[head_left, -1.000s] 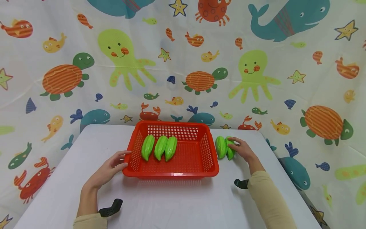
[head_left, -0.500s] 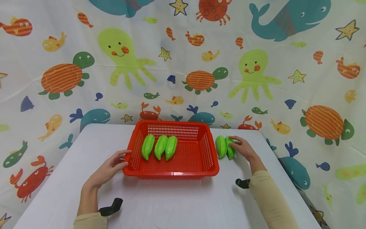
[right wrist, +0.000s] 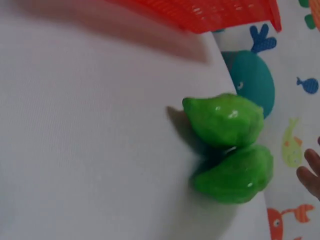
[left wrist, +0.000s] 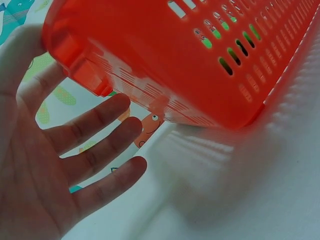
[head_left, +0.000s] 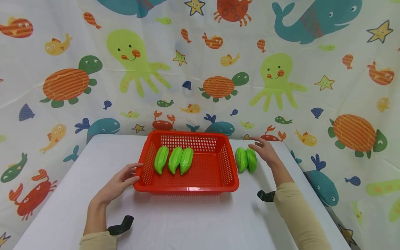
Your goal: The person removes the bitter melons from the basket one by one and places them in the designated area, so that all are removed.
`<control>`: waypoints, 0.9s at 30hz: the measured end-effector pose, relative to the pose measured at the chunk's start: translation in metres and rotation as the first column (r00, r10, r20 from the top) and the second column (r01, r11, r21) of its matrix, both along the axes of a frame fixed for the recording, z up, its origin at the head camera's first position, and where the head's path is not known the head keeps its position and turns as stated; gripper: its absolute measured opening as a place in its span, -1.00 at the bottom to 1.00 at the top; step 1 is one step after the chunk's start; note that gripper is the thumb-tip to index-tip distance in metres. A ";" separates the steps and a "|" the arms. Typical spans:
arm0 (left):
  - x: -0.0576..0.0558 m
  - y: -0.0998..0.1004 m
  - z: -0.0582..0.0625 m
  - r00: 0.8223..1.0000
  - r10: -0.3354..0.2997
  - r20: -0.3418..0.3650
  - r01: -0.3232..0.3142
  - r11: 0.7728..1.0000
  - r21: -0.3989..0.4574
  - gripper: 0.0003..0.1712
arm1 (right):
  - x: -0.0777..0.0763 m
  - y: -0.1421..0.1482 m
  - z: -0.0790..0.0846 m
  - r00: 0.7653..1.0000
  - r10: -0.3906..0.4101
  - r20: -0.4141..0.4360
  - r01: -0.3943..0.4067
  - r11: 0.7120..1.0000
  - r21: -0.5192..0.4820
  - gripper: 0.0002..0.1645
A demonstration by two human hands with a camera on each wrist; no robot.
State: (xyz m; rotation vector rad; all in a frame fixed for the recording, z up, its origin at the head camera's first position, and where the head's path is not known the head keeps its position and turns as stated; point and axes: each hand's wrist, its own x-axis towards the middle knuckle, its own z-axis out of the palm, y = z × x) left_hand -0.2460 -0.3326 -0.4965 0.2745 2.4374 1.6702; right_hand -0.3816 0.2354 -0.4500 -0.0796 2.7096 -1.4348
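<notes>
In the head view my left hand [head_left: 120,184] is at the left end of a red plastic basket [head_left: 187,189]. The left wrist view shows its fingers spread and fairly straight, thumb and index at the basket's rim [left wrist: 60,30]. Three glossy green ridged fruits with pointed ends, the leftmost fruit [head_left: 161,160] a little apart, lie in the basket's left half. Two similar fruits lie side by side right of the basket: the left one [head_left: 241,159] and the right one [head_left: 251,160]. My right hand [head_left: 265,151] hovers just above the right one, holding nothing; only fingertips [right wrist: 311,172] show in the right wrist view.
Everything stands on a white table [head_left: 187,222]. A curtain [head_left: 193,69] printed with sea animals hangs behind its back edge. Black wrist camera mounts [head_left: 121,225] stick out at both sleeves.
My right hand has lifted off the right-hand green fruit and moved slightly up and back; that fruit stays on the table beside the other. My left hand has kept its place at the basket.
</notes>
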 end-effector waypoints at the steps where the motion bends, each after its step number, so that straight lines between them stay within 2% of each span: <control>1: 0.000 0.000 0.000 1.000 0.001 0.000 -0.001 1.000 -0.001 -0.33 | 0.000 -0.004 0.004 1.000 0.006 -0.006 -0.006 1.000 -0.017 -0.31; 8: 0.000 0.000 -0.001 1.000 0.001 -0.004 -0.002 1.000 -0.008 -0.34 | 0.010 -0.038 0.036 0.998 0.053 -0.023 -0.056 0.984 -0.169 -0.30; 12: 0.000 0.001 -0.001 1.000 0.002 -0.006 -0.002 1.000 -0.010 -0.35 | 0.016 -0.057 0.055 0.997 0.069 -0.035 -0.075 0.974 -0.215 -0.28; 16: 0.000 0.002 -0.001 1.000 0.004 -0.002 -0.004 1.000 -0.008 -0.35 | 0.023 -0.075 0.071 0.991 0.117 -0.066 -0.131 0.958 -0.257 -0.28; 20: 0.000 0.002 0.000 1.000 0.007 0.002 -0.007 1.000 -0.012 -0.34 | 0.028 -0.092 0.082 0.983 0.162 -0.087 -0.180 0.937 -0.298 -0.30; 27: 0.000 0.002 0.002 1.000 0.003 -0.006 -0.004 1.000 -0.018 -0.37 | 0.032 -0.117 0.090 0.975 0.205 -0.086 -0.222 0.909 -0.353 -0.34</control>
